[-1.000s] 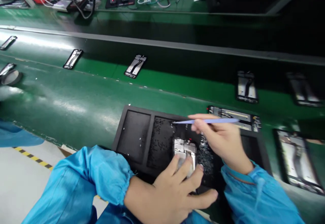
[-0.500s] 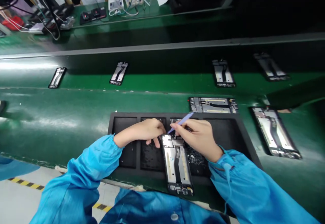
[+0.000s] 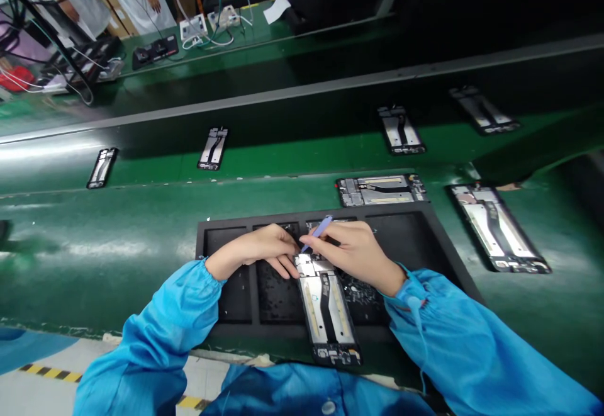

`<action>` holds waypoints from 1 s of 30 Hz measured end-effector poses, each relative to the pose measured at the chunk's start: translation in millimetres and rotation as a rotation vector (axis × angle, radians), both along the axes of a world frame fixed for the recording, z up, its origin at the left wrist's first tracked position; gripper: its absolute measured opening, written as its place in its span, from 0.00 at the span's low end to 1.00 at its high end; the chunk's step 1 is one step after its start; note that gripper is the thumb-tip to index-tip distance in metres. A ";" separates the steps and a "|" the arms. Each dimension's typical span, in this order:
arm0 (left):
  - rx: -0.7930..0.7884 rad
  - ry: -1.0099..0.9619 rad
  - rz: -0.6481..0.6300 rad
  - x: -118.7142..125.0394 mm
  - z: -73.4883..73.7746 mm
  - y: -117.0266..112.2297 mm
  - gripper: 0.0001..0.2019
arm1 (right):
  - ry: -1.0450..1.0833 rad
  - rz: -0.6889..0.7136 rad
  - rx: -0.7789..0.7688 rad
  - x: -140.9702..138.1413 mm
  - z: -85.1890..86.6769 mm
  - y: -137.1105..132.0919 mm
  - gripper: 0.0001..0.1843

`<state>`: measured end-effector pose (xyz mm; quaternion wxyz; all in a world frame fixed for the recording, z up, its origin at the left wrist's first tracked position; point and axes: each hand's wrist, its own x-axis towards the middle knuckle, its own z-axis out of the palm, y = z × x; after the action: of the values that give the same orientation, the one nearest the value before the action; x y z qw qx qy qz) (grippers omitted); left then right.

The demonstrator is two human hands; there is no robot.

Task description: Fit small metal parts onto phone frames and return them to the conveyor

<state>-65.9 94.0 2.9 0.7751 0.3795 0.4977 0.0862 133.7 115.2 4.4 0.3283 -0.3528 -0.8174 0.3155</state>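
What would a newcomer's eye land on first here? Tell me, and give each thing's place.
The blue sleeves catch the eye first, reaching from the bottom of the view into a black foam tray on a green belt. At the tray's centre, the right hand holds a blue spudger at the top of a phone frame, beside the left hand. More frames lie along the belt beyond.

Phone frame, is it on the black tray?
Partly: the phone frame lies on the black tray, with its lower end jutting past the near edge.

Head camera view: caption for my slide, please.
Right hand holds a blue spudger at a phone frame on a black foam tray.
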 end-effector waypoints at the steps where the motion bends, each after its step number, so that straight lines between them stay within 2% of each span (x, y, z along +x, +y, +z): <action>1: -0.003 0.005 0.005 -0.1 0.5 -0.3 0.04 | -0.009 0.009 -0.013 0.7 1.3 0.6 0.22; 7: -0.008 0.038 0.028 0.4 5.0 -1.2 0.02 | -0.028 0.048 -0.013 0.7 5.4 1.4 0.25; 11: 0.000 0.060 0.023 1.9 9.6 -1.1 0.04 | -0.002 -0.039 0.006 -3.3 0.3 -1.3 0.27; 15: 0.023 0.086 0.017 3.6 10.5 -1.6 0.08 | 0.029 -0.096 -0.057 -5.5 -2.4 -1.2 0.26; 18: 0.039 0.120 0.030 5.4 8.2 -2.6 0.06 | 0.057 -0.110 -0.134 -3.9 1.2 1.9 0.23; 23: 0.048 0.160 0.045 8.4 7.3 -3.3 0.02 | 0.170 -0.272 -0.216 3.3 11.9 7.7 0.20; 30: 0.068 0.181 0.053 10.5 8.7 -4.9 0.03 | 0.217 -0.343 -0.227 9.3 20.8 9.0 0.21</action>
<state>-55.4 89.1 11.5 0.7113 0.3983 0.5723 0.0890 143.0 124.2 25.2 0.4212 -0.4851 -0.6649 0.3810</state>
